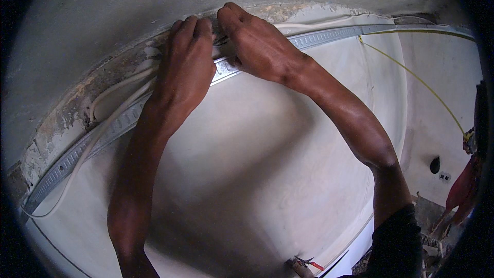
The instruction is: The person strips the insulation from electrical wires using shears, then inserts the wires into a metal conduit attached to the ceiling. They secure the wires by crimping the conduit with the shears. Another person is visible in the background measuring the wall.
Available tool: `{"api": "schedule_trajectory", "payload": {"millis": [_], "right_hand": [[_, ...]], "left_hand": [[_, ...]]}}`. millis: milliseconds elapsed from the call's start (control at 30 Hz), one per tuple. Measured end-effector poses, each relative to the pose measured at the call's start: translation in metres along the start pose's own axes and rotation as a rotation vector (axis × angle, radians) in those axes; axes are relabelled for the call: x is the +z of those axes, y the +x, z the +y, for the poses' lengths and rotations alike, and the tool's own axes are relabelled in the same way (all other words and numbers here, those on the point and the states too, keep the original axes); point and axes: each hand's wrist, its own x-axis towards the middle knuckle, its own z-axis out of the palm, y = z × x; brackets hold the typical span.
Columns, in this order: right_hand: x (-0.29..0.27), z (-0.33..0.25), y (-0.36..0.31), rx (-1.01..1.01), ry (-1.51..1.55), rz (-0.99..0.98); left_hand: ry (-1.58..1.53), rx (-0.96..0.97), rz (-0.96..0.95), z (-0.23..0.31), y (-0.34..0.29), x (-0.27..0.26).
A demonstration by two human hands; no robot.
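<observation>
Both arms reach up to a perforated metal channel that runs along the top of a pale wall, just below the ceiling. My left hand is closed, its curled fingertips up in the gap behind the channel. Close beside it, my right hand is closed too, fingers bent into the same gap and its lower edge by the channel. Something small and dark shows between the hands, but what the fingers grip is hidden. White cable loops out of the gap left of my hands and hangs over the channel.
The grey ceiling meets a rough, chipped wall edge. At right, a yellow measuring tape slants from the channel to another person's hand. A red-handled tool is at the bottom. A socket sits low on the right wall.
</observation>
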Motion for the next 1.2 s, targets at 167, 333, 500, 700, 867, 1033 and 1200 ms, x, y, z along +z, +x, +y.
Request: {"api": "schedule_trajectory", "payload": {"millis": [167,333,500,700,867,1033,1200], "right_hand": [[-0.018,0.027,0.002,-0.085,0.303,-0.126],[-0.023,0.036,0.0,-0.029,0.466,0.032],[-0.01,0.014,-0.022,-0.206,-0.05,0.275],[0.026,0.007,-0.023,-0.342,-0.309,0.408],[0.025,-0.007,-0.028,-0.358,-0.459,0.471],[0.024,-0.05,-0.04,0.046,-0.277,0.285],[0.041,-0.099,-0.033,0.295,0.088,0.311]], "left_hand": [[-0.079,0.053,0.091,-0.003,-0.002,0.002],[-0.056,0.066,0.088,-0.008,0.0,0.001],[-0.106,0.106,0.148,-0.015,0.01,0.002],[-0.173,0.122,0.083,-0.024,0.014,-0.003],[-0.114,0.092,0.036,-0.025,0.023,-0.011],[-0.1,-0.007,-0.086,-0.035,0.036,-0.015],[-0.135,0.094,-0.035,-0.043,0.041,-0.017]]}}
